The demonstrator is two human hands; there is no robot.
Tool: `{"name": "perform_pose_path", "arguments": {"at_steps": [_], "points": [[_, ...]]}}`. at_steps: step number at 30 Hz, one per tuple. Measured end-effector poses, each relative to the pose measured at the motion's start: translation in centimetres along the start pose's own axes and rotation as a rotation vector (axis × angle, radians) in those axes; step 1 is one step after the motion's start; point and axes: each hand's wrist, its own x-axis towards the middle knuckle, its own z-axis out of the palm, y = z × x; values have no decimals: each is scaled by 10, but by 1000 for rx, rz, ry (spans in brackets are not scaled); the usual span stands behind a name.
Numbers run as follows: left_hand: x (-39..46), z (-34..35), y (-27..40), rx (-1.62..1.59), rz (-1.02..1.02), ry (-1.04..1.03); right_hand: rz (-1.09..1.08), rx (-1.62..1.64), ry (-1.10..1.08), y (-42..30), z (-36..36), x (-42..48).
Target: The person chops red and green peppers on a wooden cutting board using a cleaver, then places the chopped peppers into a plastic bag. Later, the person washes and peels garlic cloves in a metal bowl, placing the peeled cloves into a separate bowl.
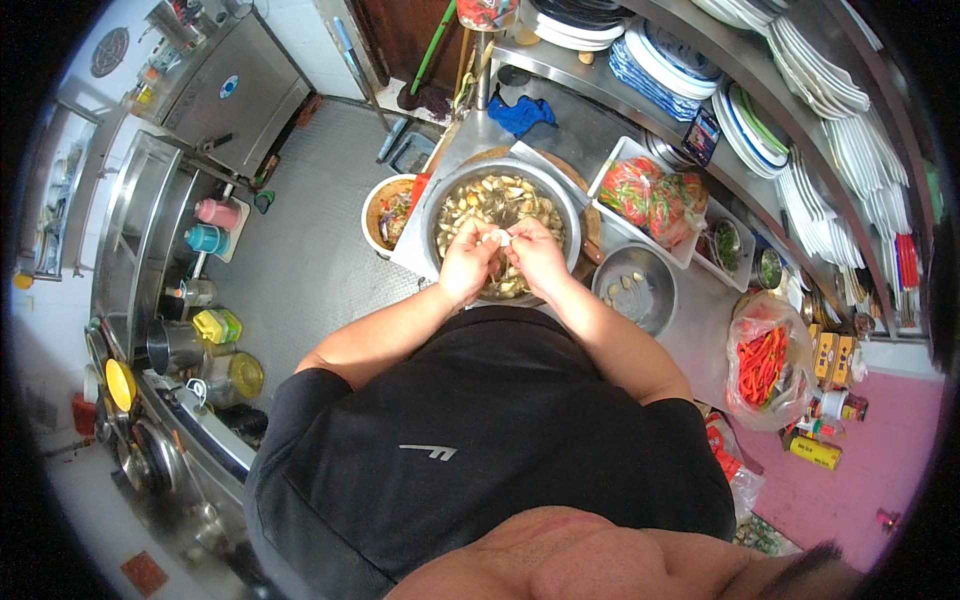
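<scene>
My left hand (466, 259) and my right hand (537, 255) meet above a large metal basin (574, 225). Between their fingertips both pinch a small pale piece, apparently a garlic clove (496, 238). Many pale garlic cloves (517, 196) lie in dark liquid in the basin. The basin stands on a round wooden board (592, 225), with a broad metal cleaver blade (551, 171) beside its upper right rim. To the right of my hands, a smaller metal bowl (641, 296) holds several peeled cloves (626, 281).
A white tray (652, 238) holds bagged cut peppers (645, 191). Farther right is a plastic bag of red chillies (761, 364). Left of the basin stands a bucket of scraps (375, 217). Stacked plates (667, 60) fill the shelves above; a phone (701, 136) leans there.
</scene>
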Motion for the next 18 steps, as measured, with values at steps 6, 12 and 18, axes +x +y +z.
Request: {"name": "perform_pose_path", "arguments": {"at_steps": [6, 12, 18], "points": [[-3, -7, 2, -32, -76, 49, -237, -316, -50, 3, -4, -4], [-1, -13, 3, 152, 40, -43, 7, -46, -80, -8, -2, -8], [3, -17, 4, 209, 38, -82, 121, 119, -35, -14, 2, -8]]}}
